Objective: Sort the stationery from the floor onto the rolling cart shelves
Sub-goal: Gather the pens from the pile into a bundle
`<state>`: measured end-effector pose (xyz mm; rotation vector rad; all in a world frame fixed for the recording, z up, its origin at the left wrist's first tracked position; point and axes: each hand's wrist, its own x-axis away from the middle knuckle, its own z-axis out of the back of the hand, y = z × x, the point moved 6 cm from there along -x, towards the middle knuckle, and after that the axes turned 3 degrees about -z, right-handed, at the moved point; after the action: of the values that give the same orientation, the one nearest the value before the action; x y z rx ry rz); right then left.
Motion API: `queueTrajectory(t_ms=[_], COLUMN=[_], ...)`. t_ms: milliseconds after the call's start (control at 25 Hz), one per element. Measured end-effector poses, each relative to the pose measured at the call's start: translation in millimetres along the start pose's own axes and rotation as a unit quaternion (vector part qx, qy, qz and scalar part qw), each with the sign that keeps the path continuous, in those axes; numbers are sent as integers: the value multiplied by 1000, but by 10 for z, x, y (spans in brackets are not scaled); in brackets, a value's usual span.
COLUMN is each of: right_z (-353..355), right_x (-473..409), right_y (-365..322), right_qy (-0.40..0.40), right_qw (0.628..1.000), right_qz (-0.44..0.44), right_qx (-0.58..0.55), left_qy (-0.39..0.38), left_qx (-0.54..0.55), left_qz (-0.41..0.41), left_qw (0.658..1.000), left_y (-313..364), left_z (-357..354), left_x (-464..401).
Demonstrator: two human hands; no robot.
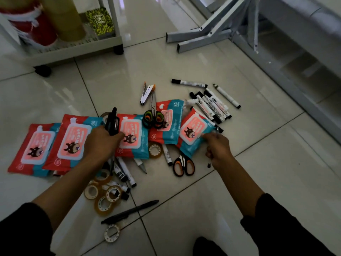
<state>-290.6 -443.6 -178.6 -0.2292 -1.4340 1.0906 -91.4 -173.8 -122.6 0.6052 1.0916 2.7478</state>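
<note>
The left hand (100, 143) is clenched round a black stapler (111, 121), held just above the middle pack. The right hand (217, 148) pinches the near corner of the rightmost wipes pack (193, 133). Five wipes packs lie in a row on the floor (258, 163), among three pairs of scissors, scattered markers (212, 106) and tape rolls (106, 196). The rolling cart (73, 47) stands well apart, at the far left.

tiled indoor room, glossy floor tiles (184, 67), metal table legs (212, 32)
</note>
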Motion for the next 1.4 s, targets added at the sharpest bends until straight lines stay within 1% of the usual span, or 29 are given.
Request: queueTrajectory(t_ms=[80, 120, 320, 400, 520, 640, 720, 800, 880, 1000, 1120, 1160, 1240, 1320, 1360, 1400], right_z=[-52, -61, 103, 169, 92, -194, -479, -734, -863, -889, -839, -799, -661, -430, -328, -282], right_x=[28, 15, -1, 9, 107, 287, 377, 387, 276, 158, 223, 250, 189, 46, -11, -47], right_y=[-28, -36, -408, -646, -943, -1056, -929, -690, -496, -486, -591, -627, -644, -595, -568, -539], right_qy=[-18, -14, 59, 64, 17, -69, -127, -166, -151, -112, -94, -88, -70, -41, -35, -43], right_qw=[1000, 1000, 994, 992, 991, 989, 987, 984, 984, 974, 965, 962, 960, 960, 950, 932], right_qz=[7, 15, 91, 112, 132, 126, 92, 65, 79, 144, 205, 224, 235, 214, 219, 244], right_qx=[7, 0, -8, 2, -25, -46, -17, 8, 44, 135, 133, 127, 134, 178, 221, 263], left_qy=[-8, -15, -32, -42, -51, -62, -75, -80, -89, -107, -109, -107, -97, -92, -91, -91], left_qx=[7, 12, 41, 57, 92, 123, 141, 153, 171, 222, 303, 307, 272, 228, 210, 196], left_qz=[-2, -2, -11, -10, 0, 11, 23, 40, 51, 48, 74, 73, 60, 45, 39, 32], left_qw=[1000, 1000, 999, 997, 994, 990, 987, 984, 980, 968, 944, 943, 956, 968, 973, 976], left_y=[9, 13, 50, 59, 84, 125, 145, 162, 220, 361, 505, 556, 624, 635, 636, 633], left_z=[-35, -54, -44, -31, -31, -56, -74, -73, -59, -60, -102, -109, -116, -118, -133, -148], left_x=[13, 23, 64, 66, 90, 112, 126, 122, 125, 106, 113, 116, 118, 121, 123, 122])
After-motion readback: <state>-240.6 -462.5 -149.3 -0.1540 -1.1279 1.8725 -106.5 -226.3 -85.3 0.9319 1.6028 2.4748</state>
